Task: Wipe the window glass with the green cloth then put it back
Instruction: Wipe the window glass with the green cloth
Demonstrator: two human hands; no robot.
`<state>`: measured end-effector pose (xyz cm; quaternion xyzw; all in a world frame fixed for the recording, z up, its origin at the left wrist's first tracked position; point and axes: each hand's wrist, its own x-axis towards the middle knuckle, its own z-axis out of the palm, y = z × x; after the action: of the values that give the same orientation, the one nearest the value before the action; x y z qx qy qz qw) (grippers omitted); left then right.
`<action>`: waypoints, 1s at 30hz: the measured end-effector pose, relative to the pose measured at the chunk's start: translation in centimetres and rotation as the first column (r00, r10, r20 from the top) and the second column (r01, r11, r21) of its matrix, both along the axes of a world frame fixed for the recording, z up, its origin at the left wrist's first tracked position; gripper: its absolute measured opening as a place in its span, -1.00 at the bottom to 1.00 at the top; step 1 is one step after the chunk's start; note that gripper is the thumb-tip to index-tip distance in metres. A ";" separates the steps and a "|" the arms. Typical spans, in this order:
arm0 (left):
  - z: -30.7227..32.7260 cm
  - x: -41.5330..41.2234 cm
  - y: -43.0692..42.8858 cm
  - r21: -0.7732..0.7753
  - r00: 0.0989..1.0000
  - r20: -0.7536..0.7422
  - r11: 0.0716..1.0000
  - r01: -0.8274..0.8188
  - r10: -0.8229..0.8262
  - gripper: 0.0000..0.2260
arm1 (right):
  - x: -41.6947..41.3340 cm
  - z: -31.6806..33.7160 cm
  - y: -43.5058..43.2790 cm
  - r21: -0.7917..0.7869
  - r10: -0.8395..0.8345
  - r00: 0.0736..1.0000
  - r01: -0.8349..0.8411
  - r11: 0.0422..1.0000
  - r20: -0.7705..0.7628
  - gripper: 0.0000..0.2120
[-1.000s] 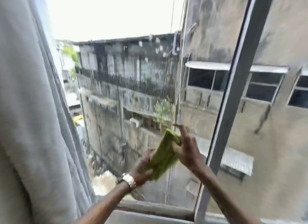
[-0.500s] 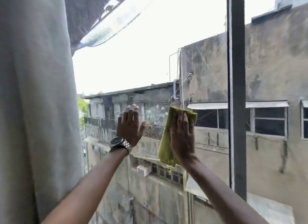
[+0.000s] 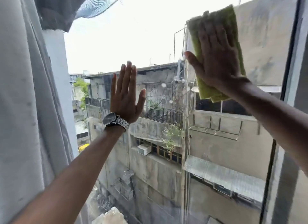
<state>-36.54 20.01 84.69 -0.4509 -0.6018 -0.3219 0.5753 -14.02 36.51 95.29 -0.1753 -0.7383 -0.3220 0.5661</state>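
The folded green cloth [image 3: 232, 21] lies flat against the window glass [image 3: 116, 40] at the upper right, close to the dark window frame [image 3: 290, 60]. My right hand [image 3: 216, 57] presses on it with the palm flat and the fingers spread, covering its middle; the cloth's top and bottom edges stick out. My left hand [image 3: 125, 97], with a metal watch on the wrist, rests flat and empty on the glass lower down at the centre, fingers pointing up.
A pale curtain [image 3: 25, 107] hangs along the whole left side, with a mesh fabric [image 3: 93, 5] draped over the top left. Small water spots [image 3: 171, 90] dot the glass between the hands. Grey buildings show outside.
My right hand has slid the cloth up and to the right across the glass. The left hand stays flat on the pane. A second ago both hands held the cloth low down.
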 end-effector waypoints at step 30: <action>-0.5 -0.5 0.0 0.070 0.998 -0.055 0.997 0.022 -0.019 -0.47 | -5.3 -4.3 -5.8 0.041 0.014 0.975 -0.024 0.999 0.220 -0.26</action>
<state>-37.03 20.03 84.19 -0.4449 -0.5695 -0.3366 0.6036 -19.34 30.66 91.04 -0.1189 -0.7908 -0.3501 0.4878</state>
